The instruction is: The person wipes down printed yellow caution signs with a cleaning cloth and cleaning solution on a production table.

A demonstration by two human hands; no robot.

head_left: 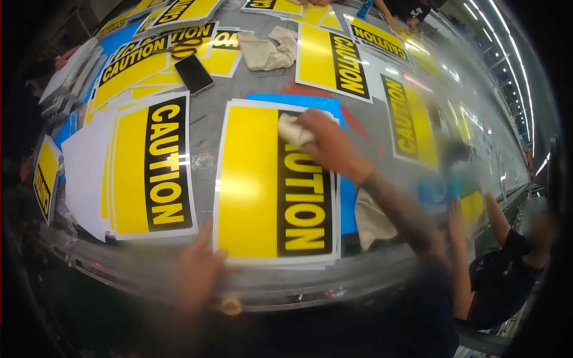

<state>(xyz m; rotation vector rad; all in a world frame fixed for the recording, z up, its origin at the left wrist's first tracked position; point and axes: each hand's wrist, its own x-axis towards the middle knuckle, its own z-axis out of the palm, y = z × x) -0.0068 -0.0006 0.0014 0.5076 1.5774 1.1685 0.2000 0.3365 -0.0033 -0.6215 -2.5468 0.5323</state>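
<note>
A yellow and black CAUTION sign (248, 179) lies in front of me on top of a stack of similar sheets. My right hand (328, 143) is closed on a folded whitish cloth (292, 129), pressed on the sign's black band near its far end. At the near left corner is my left hand (202, 262), somewhat blurred, with finger and thumb apart at the sign's edge. A blue sheet (348, 203) shows from under the stack. Left of it, another pile of CAUTION signs (130, 173) lies fanned over white sheets (86, 170).
A phone (194, 74), a roll of tape (186, 49) and a crumpled cloth (267, 49) lie farther back. Another cloth (371, 221) is by my right forearm. More signs (334, 62) cover the grey table (239, 86). A co-worker (507, 268) stands at right; other people's hands show at the far edges.
</note>
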